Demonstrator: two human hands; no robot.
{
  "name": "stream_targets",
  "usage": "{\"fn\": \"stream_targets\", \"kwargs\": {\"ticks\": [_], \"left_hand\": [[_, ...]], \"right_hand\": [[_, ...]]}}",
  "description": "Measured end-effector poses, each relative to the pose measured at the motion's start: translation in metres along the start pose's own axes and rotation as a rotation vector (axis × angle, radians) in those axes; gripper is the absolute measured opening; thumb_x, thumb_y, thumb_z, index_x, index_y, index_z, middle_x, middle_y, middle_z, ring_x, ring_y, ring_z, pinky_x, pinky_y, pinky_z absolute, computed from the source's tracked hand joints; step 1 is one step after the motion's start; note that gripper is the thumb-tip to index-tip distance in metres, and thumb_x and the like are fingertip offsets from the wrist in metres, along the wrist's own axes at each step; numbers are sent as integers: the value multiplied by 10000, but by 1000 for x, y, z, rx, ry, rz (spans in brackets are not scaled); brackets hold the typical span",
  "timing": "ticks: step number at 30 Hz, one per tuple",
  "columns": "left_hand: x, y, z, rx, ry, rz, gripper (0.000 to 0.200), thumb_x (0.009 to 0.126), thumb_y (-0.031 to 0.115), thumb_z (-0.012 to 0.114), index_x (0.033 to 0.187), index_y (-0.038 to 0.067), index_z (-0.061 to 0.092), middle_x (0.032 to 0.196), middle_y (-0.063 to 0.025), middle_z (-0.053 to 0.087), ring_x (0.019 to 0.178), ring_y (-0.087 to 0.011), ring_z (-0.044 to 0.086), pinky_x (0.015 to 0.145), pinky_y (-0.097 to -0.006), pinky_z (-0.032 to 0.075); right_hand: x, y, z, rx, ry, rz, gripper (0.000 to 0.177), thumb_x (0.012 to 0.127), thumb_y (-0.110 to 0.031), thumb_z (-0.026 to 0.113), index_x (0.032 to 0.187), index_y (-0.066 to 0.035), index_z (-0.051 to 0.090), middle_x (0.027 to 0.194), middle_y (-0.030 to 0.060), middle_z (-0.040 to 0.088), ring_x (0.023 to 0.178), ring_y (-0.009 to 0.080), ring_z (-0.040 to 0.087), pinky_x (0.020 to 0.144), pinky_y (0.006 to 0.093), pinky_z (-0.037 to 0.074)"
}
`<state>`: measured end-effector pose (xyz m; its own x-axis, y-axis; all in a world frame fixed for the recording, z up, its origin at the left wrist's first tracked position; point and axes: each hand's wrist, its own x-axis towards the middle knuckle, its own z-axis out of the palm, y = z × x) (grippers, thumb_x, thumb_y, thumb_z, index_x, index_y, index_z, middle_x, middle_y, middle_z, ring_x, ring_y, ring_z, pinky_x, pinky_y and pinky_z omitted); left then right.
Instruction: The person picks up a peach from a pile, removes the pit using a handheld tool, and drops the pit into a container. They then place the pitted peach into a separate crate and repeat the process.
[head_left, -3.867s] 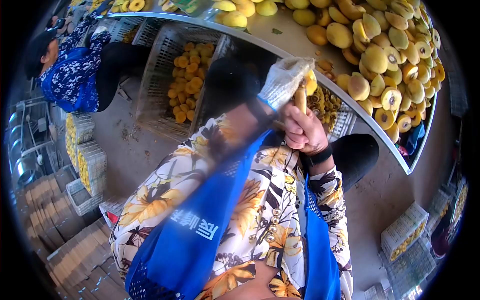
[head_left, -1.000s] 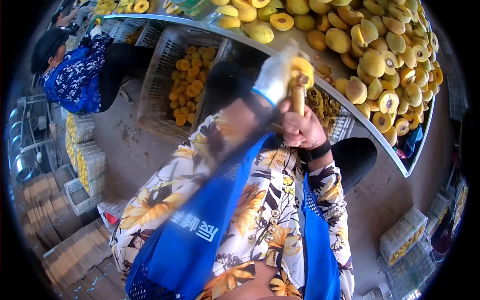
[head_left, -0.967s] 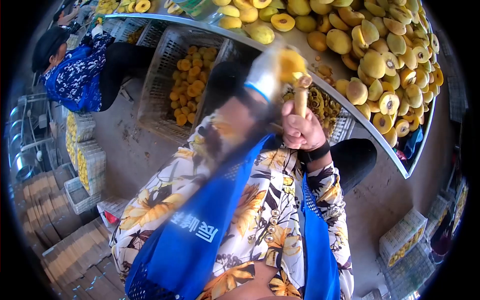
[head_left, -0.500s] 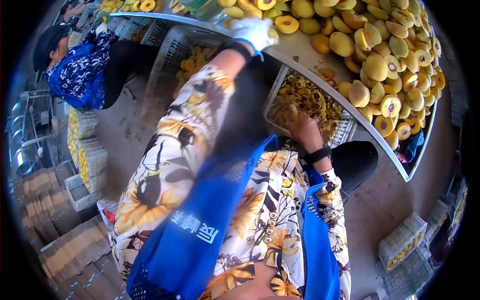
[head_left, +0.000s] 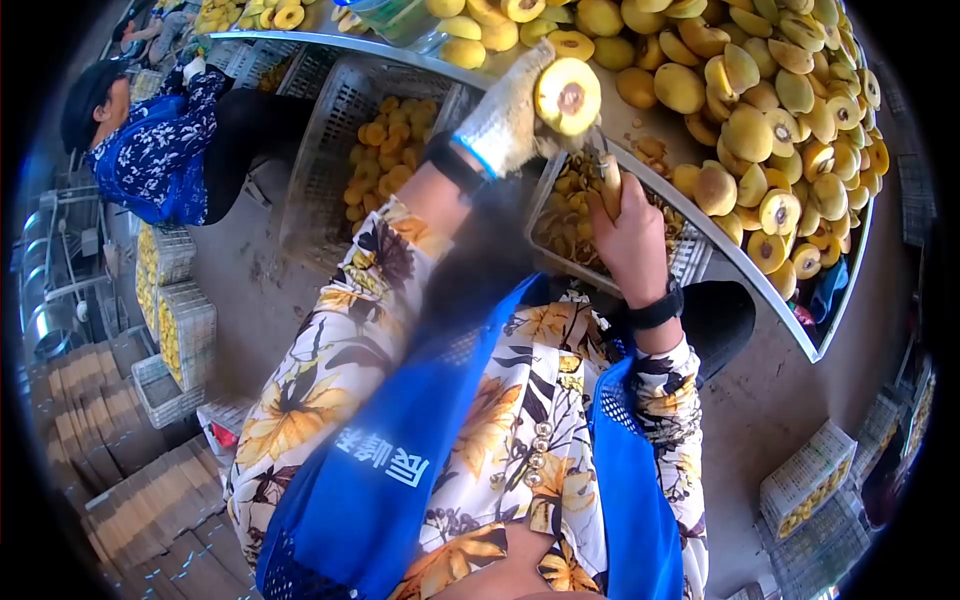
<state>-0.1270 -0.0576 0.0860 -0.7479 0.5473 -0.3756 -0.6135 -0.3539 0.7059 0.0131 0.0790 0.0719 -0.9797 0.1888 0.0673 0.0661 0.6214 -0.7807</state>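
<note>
Okay so your left hand (head_left: 508, 112) is up near 12 o'clock, gloved, closed in a grip with some fingers hidden. That left forearm (head_left: 432, 200) slants up toward 1. Your right hand (head_left: 632, 235) is bare at about 2, fingers curled tight, wrist nearly straight, and the right forearm (head_left: 661, 338) aims just shy of 12. Hands are close, not touching.

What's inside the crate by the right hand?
Yellow-brown fruit scraps. The right hand and table edge cover part of the crate; its floor is hidden beneath the scraps.
</note>
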Motion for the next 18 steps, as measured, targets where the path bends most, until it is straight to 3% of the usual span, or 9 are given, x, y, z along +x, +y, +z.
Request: {"fn": "stream_targets", "kwargs": {"ticks": [2,5,6,9,14,16,18], "left_hand": [[8,-23,0,-68,3,43,522,875,495,433,1049,9,511,927,-106,606,871,-220,591,762,-301,490],[11,-45,0,56,21,158,457,911,435,399,1039,15,524,917,-108,601,835,-197,588,772,-283,483],[9,-46,5,-4,-23,111,405,940,373,360,1040,17,525,932,-112,595,854,-181,582,775,-278,480],[-15,-34,37,28,70,29,389,932,333,399,1098,-5,496,990,-128,588,919,-211,571,824,-297,460],[-12,-58,21,794,73,692,461,863,238,544,1201,-48,418,1106,-170,541,1012,-252,541,908,-323,416],[-14,-59,17,922,58,755,500,844,214,582,1224,-56,402,1132,-184,528,1033,-263,533,926,-330,406],[-21,-51,21,877,11,666,508,833,212,597,1222,-54,407,1129,-188,528,1035,-265,533,926,-331,407]], "right_hand": [[2,-4,2,9,28,2,202,795,-125,551,929,3,469,659,256,558,628,431,553,537,473,441],[-1,-4,2,18,91,30,162,804,-117,581,856,-12,468,648,239,549,627,419,552,515,443,430],[-2,-5,1,14,105,40,163,804,-115,580,862,-12,468,649,240,549,627,418,553,516,446,430],[-6,-4,0,-5,106,85,165,807,-108,572,877,-7,461,652,242,553,630,416,556,522,451,435],[-8,-16,-2,-30,58,142,172,801,-93,561,882,10,449,684,260,560,668,432,555,561,464,447],[-8,-19,-3,-37,26,135,174,796,-86,556,885,15,447,701,268,561,691,442,552,584,469,449],[-10,-27,-11,-65,-37,47,176,793,-87,554,888,17,448,709,272,561,707,445,551,598,469,449]]}}
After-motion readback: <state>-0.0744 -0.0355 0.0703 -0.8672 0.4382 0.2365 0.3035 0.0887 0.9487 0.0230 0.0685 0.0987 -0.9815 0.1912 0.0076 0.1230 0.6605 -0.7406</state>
